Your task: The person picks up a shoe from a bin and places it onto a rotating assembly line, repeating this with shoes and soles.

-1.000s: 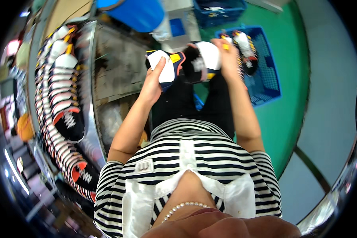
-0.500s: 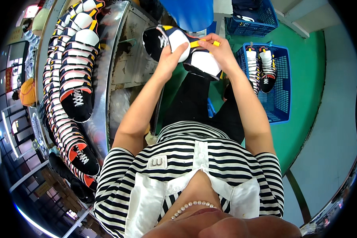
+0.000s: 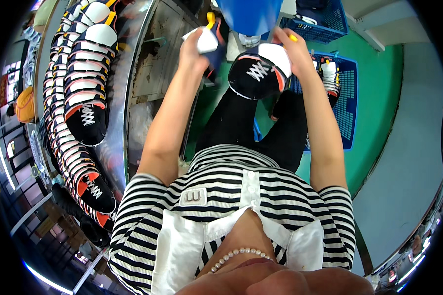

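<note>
Two shoe uppers are held apart, one in each hand, in front of a blurred blue rounded object (image 3: pixel 248 17). My left hand (image 3: pixel 192 55) is closed on a navy and white shoe upper (image 3: pixel 209 41) with a yellow loop, blurred by motion. From my right hand (image 3: pixel 291 51) hangs a black-toed shoe upper (image 3: pixel 253 76) with white laces, a white panel and an orange lining. It hangs above my knees, toe toward the left. The fingertips of my right hand are partly hidden behind its white panel, close to a bit of yellow.
Long nested rows of similar shoe uppers (image 3: pixel 86 93) lie along the metal bench (image 3: pixel 120 88) on the left. At the right, a blue basket (image 3: pixel 348 103) with more uppers stands on the green floor (image 3: pixel 379 113). A second blue basket (image 3: pixel 320 32) is farther back.
The two uppers, close together before, are now separated. My left hand moved left and away with one; my right hand moved right, and its upper now shows the laced toe.
</note>
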The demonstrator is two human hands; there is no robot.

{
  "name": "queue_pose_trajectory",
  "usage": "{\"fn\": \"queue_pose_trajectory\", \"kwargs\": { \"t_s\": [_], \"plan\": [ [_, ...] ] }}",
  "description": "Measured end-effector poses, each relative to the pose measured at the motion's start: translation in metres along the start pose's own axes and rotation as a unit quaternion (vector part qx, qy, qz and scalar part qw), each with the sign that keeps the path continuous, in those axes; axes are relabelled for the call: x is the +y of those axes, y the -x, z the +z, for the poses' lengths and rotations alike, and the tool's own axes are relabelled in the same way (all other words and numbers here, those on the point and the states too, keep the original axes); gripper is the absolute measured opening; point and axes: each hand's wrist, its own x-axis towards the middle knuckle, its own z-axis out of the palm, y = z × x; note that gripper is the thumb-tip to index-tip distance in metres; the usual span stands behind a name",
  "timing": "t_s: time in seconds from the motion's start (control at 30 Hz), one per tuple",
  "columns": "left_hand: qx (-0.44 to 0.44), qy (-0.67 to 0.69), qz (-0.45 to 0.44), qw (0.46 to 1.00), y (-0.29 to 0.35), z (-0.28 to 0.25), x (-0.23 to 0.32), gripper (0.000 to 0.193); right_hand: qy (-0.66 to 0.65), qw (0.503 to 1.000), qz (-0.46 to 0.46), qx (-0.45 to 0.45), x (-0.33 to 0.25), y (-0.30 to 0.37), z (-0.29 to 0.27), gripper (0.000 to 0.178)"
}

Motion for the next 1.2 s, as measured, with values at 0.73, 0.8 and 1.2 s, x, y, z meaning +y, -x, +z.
{"fn": "queue_pose_trajectory", "kwargs": {
  "t_s": [0.73,0.8,1.2],
  "plan": [
    [-0.17,-0.401,0.181,0.882,0.015,0.013,-0.007,0.032,-0.18,0.981,-0.051,-0.049,0.043,0.015,0.047,0.007],
    [-0.18,-0.392,0.137,0.892,0.01,0.026,-0.002,0.033,-0.208,0.977,-0.022,-0.048,0.039,0.011,0.04,0.011],
    [-0.003,-0.091,0.044,0.995,0.101,-0.023,0.008,0.032,-0.144,0.989,-0.002,-0.042,0.043,-0.001,0.014,0.016]
  ]
}}
